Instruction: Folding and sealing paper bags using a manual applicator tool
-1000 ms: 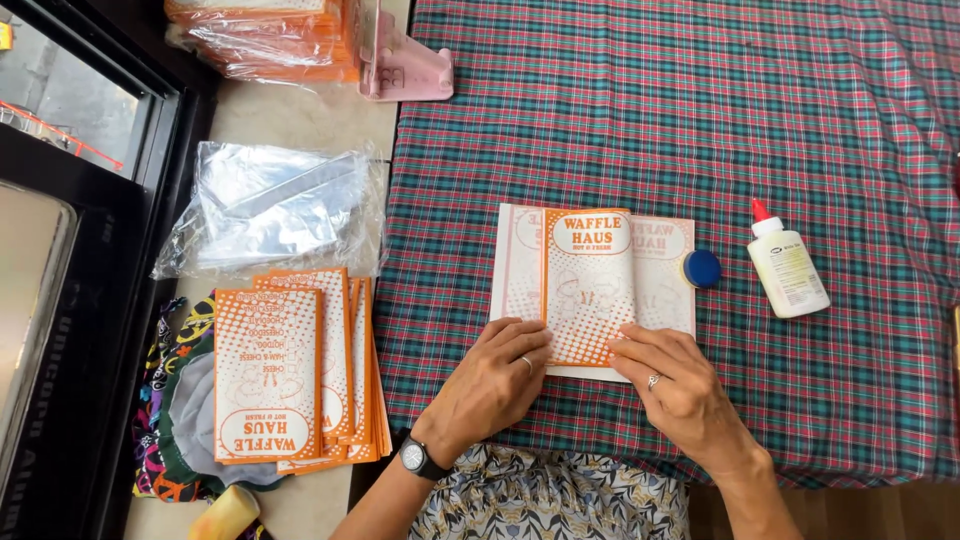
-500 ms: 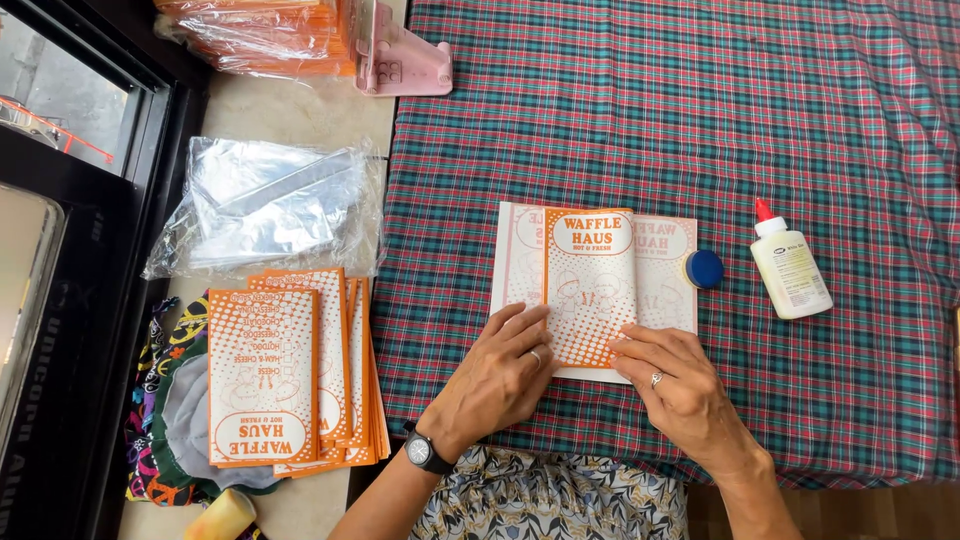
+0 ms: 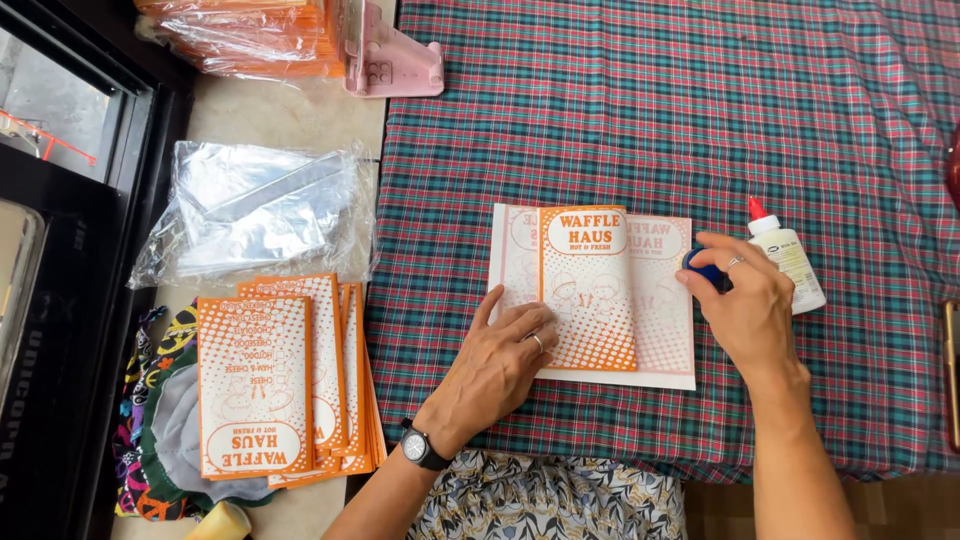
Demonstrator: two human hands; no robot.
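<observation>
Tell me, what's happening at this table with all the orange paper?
A person is working on a partly folded orange-and-white printed paper sheet lying on a plaid tablecloth. The left hand presses flat on the sheet, while the right hand closes on a small blue cap beside a white glue bottle. A stack of finished paper bags lies to the left.
</observation>
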